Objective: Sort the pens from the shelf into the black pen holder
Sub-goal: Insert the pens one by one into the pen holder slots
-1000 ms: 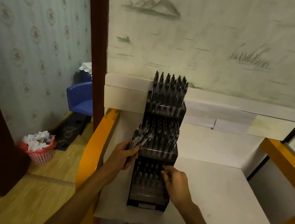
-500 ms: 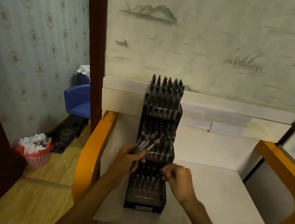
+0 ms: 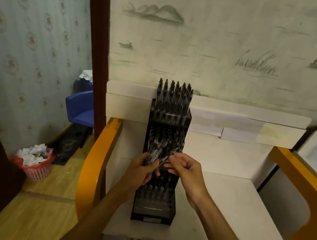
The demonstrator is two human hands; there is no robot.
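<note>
A tall black three-tiered plastic pen holder [image 3: 154,205] stands on the white shelf [image 3: 232,213], its top tier packed with upright dark pens [image 3: 174,93]. The left hand [image 3: 139,172] grips a fanned bundle of dark pens [image 3: 154,151] in front of the middle tier. The right hand [image 3: 185,170], just beside it, pinches the end of one pen from that bundle between its fingers [image 3: 173,160].

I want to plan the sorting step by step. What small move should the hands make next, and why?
Probably the right hand should draw one pen out of the bundle of pens gripped by the left hand: its fingertips already pinch one pen's end, just above the pen holder.
</note>
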